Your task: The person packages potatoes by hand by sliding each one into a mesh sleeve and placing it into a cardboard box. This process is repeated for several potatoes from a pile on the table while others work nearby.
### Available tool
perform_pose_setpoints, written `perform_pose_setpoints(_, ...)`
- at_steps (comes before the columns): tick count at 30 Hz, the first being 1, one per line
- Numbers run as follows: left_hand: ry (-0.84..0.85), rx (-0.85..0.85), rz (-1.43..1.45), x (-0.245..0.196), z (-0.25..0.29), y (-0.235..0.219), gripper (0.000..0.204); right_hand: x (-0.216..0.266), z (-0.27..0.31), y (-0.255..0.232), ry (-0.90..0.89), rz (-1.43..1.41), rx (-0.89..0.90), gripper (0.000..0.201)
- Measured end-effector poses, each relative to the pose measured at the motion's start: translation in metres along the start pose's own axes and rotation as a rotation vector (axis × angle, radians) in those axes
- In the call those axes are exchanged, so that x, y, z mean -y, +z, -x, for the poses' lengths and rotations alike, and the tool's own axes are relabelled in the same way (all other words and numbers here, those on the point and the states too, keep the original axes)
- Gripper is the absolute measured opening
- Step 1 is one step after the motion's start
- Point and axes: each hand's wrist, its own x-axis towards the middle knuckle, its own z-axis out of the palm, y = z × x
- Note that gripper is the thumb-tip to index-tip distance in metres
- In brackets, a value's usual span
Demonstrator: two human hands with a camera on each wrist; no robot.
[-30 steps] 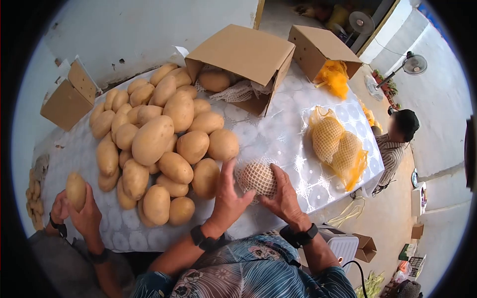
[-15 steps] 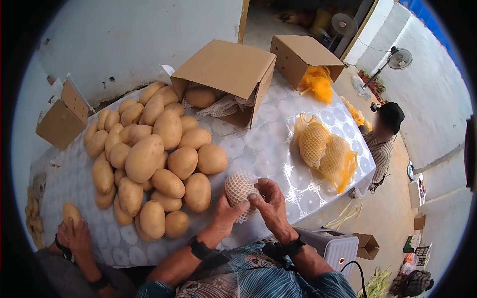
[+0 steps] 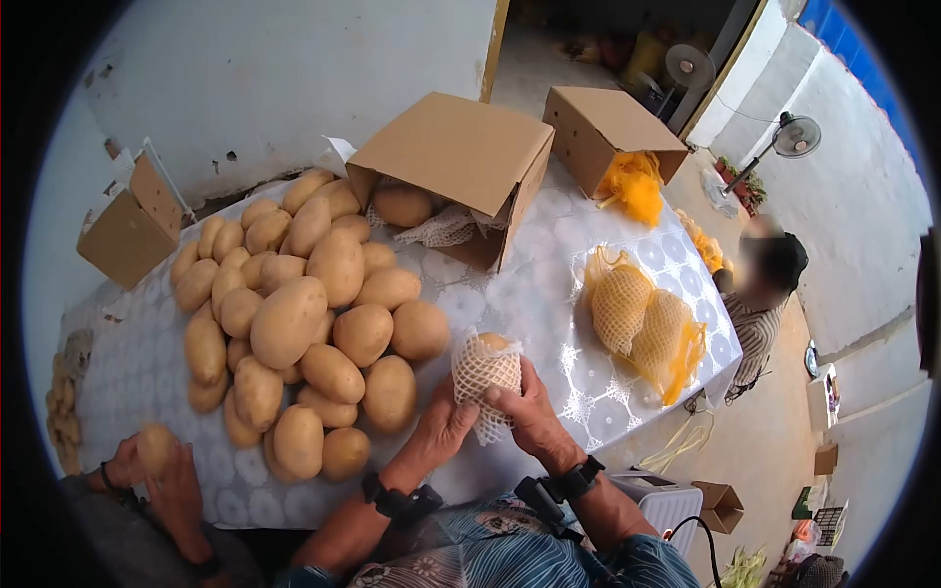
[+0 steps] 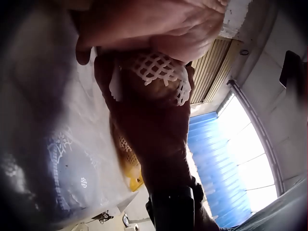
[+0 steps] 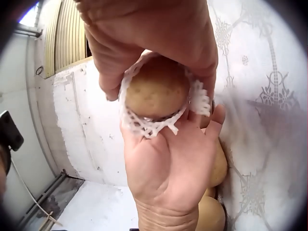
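Head view: two hands meet at the near edge of the surface (image 3: 529, 294), right of the potato pile (image 3: 294, 323).
Netted potato: the sleeved potato (image 3: 487, 377) is held between the hands, above the near part of the surface; its top shows through the open end of the white foam net (image 5: 144, 126).
Left hand: the left hand (image 3: 438, 431) is clamped on the netted potato from the left.
Right hand: the right hand (image 3: 534, 416) is clamped on it from the right, thumb against the net.
Yellow mesh: two netted bundles (image 3: 642, 318) in yellow mesh lie on the right part of the surface.
Cartons: the large carton (image 3: 461, 147) lies open at the far side, with a potato and white netting inside; right of it, the smaller carton (image 3: 608, 122) has yellow mesh at its mouth.
Neighbour: at the near left, another person's hands (image 3: 172, 480) hold a loose potato (image 3: 155, 449).
Beyond: a person in a dark cap (image 3: 769, 294) is past the right edge, and a standing fan (image 3: 797, 135) is farther off.
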Motion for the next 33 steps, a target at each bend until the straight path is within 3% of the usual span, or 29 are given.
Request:
perform_pose_setpoints(1, -0.014, 0.017, 0.009, 0.004, 0.004, -0.001, 0.056, 0.004, -0.006, -0.007, -0.025, 0.085, -0.007, 0.096)
perform_pose_setpoints(3, -0.004, 0.11, -0.295, 0.01, 0.018, -0.009, 0.057, 0.022, -0.019, -0.028, -0.074, 0.25, -0.025, 0.102)
perform_pose_setpoints(4, 0.002, 0.158, -0.447, 0.013, 0.025, -0.012, 0.058, 0.047, -0.027, -0.032, -0.136, 0.319, -0.037, 0.107)
perform_pose_setpoints(8, 0.025, 0.173, -0.729, 0.018, 0.047, -0.021, 0.053, 0.148, -0.052, -0.065, -0.345, 0.523, -0.204, 0.096)
perform_pose_setpoints(10, 0.022, 0.163, -0.764, 0.02, 0.054, -0.018, 0.053, 0.182, -0.073, -0.104, -0.454, 0.643, -0.287, 0.094)
perform_pose_setpoints(12, 0.027, 0.178, -0.84, 0.022, 0.057, -0.014, 0.055, 0.206, -0.102, -0.165, -0.416, 0.791, -0.397, 0.091)
perform_pose_setpoints(14, 0.004, 0.191, -0.863, 0.022, 0.056, -0.013, 0.057, 0.212, -0.126, -0.217, -0.424, 0.843, -0.442, 0.089)
perform_pose_setpoints(17, -0.036, 0.241, -0.922, 0.016, 0.05, -0.012, 0.059, 0.211, -0.133, -0.234, -0.237, 0.961, -0.651, 0.088)
perform_pose_setpoints(20, -0.082, 0.281, -0.947, 0.018, 0.049, -0.01, 0.062, 0.203, -0.135, -0.244, 0.092, 1.015, -0.484, 0.083)
perform_pose_setpoints(21, -0.092, 0.285, -0.945, 0.018, 0.048, -0.011, 0.061, 0.209, -0.126, -0.228, 0.118, 1.032, -0.34, 0.089)
perform_pose_setpoints(23, -0.118, 0.283, -0.937, 0.017, 0.049, -0.008, 0.061, 0.21, -0.127, -0.239, 0.163, 1.143, -0.33, 0.09)
perform_pose_setpoints(27, -0.125, 0.277, -0.943, 0.019, 0.044, -0.007, 0.059, 0.214, -0.117, -0.244, 0.134, 1.122, -0.358, 0.093)
perform_pose_setpoints(30, -0.082, 0.236, -0.89, 0.017, 0.045, -0.008, 0.055, 0.206, -0.11, -0.263, 0.017, 0.94, -0.368, 0.093)
perform_pose_setpoints(33, -0.05, 0.193, -0.841, 0.017, 0.046, -0.009, 0.05, 0.204, -0.104, -0.271, 0.039, 1.003, -0.321, 0.093)
